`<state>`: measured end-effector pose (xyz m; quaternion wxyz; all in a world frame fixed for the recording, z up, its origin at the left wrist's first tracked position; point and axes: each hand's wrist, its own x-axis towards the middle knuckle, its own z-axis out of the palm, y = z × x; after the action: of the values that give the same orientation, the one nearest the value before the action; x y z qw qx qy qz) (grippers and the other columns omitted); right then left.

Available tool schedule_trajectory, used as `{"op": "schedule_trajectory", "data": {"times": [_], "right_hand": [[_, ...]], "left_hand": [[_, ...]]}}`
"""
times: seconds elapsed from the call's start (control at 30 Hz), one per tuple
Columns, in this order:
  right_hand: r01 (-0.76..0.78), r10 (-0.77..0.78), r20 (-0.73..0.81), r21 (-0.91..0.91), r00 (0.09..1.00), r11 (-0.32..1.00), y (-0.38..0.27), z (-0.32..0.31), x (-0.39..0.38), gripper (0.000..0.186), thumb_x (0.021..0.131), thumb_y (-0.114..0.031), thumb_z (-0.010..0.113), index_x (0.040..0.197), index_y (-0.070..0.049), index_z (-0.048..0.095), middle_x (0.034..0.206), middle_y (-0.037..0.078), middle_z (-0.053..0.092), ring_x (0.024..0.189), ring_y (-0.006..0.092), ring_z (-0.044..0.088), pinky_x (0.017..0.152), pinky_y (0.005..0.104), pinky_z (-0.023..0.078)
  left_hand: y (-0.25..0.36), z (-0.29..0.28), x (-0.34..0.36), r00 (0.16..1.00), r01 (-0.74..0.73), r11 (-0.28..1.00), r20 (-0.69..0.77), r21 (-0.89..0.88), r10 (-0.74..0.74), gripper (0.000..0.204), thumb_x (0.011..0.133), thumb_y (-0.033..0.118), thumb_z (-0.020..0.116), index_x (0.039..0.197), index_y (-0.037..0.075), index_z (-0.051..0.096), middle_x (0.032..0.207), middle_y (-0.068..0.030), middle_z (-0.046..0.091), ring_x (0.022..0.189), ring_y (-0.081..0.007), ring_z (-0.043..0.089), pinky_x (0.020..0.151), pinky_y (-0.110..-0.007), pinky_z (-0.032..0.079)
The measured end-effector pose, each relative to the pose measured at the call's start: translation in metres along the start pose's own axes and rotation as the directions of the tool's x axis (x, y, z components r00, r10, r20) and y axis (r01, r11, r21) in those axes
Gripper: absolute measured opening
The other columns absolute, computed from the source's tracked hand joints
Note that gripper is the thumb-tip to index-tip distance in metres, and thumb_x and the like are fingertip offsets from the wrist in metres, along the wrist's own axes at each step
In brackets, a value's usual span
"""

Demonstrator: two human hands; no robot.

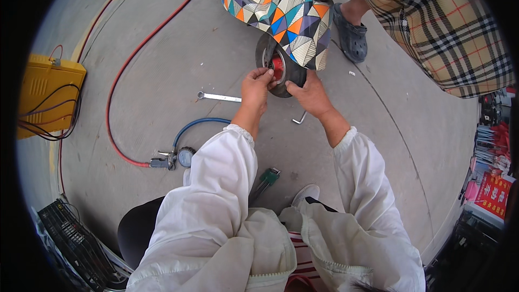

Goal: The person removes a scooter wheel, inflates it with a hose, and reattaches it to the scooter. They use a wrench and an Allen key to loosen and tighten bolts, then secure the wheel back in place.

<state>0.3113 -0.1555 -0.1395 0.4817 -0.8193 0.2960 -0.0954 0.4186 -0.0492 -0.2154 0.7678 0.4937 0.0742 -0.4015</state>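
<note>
At the wheel (295,71): we have both bare hands on it, low beneath the scooter's patterned front cover (286,16), upper part tucked out of sight.
Right hand (312,96): clamped round the tyre's side, thumb on the near face, fingers hidden behind.
Left hand (256,89): thumb and fingertips close together at the red hub (278,67); whether they pinch some small part, we cannot tell.
Hub step: close finger work, we'd say, one hand bracing while the other feels about the middle.
Next move: it calls, in our judgement, for a firm right hand and a light left touch, the wheel held from turning.
Spanner (220,97): flat on the floor just left of our left wrist, nobody holding it.
Bent key (299,119): on the floor too, below the wheel, between our forearms.
Air hose: red line (120,78) running to a blue one (200,123) and a round gauge (186,157), all lying by our left sleeve.
Clog (352,38): another person's foot, planted close beside the scooter.
</note>
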Motion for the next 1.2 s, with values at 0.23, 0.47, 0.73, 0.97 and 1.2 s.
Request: {"op": "schedule_trajectory", "data": {"times": [0.23,0.47,0.73,0.97,1.2], "right_hand": [[0.05,-0.048,-0.023,0.086,0.999,0.995,0.0,0.003,-0.001,0.058,0.08,-0.02,0.069,0.125,0.006,0.044,0.114,0.018,0.059,0.105,0.0241,0.057,0.093,0.0335,0.044],[0.007,-0.005,-0.026,0.07,1.0,0.998,0.007,0.005,0.0,0.055,0.08,-0.018,0.068,0.125,0.006,0.045,0.112,0.017,0.06,0.102,0.0225,0.057,0.091,0.0334,0.045],[0.051,-0.05,-0.02,0.035,0.999,0.998,0.005,0.003,0.003,0.052,0.078,-0.017,0.067,0.122,0.004,0.048,0.106,0.017,0.062,0.095,0.0234,0.059,0.086,0.0345,0.047],[-0.033,0.03,0.058,0.035,0.998,0.999,0.002,0.002,0.006,0.043,0.078,-0.018,0.067,0.112,0.006,0.055,0.099,0.017,0.064,0.089,0.0228,0.059,0.084,0.035,0.047],[0.013,-0.013,-0.005,0.02,1.0,1.0,0.001,0.005,0.004,0.042,0.078,-0.022,0.068,0.106,0.007,0.058,0.092,0.018,0.065,0.083,0.0271,0.061,0.081,0.0369,0.048]], "left_hand": [[0.008,-0.004,0.008,1.0,-0.003,1.0,0.028,0.025,0.002,0.037,0.089,0.007,0.065,0.119,-0.006,0.047,0.093,-0.0099,0.062,0.081,-0.0155,0.063,0.072,-0.025,0.055],[0.003,-0.005,0.01,0.981,-0.165,0.971,0.132,0.173,0.143,0.049,0.09,0.003,0.062,0.132,-0.006,0.039,0.094,-0.0084,0.062,0.081,-0.0134,0.061,0.073,-0.026,0.051],[-0.003,-0.015,0.025,0.959,-0.248,0.911,0.217,0.33,0.183,0.048,0.09,0.005,0.062,0.132,-0.007,0.044,0.091,-0.0049,0.061,0.073,-0.0092,0.054,0.065,-0.024,0.046],[0.008,-0.019,0.029,0.974,0.007,0.993,0.225,0.12,-0.034,0.051,0.09,0.005,0.061,0.135,-0.007,0.04,0.098,-0.0047,0.059,0.081,-0.0105,0.054,0.071,-0.025,0.045],[0.014,-0.024,0.034,0.958,0.121,0.992,0.26,0.016,-0.121,0.056,0.086,0.0,0.058,0.136,-0.01,0.036,0.111,-0.0115,0.056,0.089,-0.0143,0.057,0.076,-0.026,0.05]]}}
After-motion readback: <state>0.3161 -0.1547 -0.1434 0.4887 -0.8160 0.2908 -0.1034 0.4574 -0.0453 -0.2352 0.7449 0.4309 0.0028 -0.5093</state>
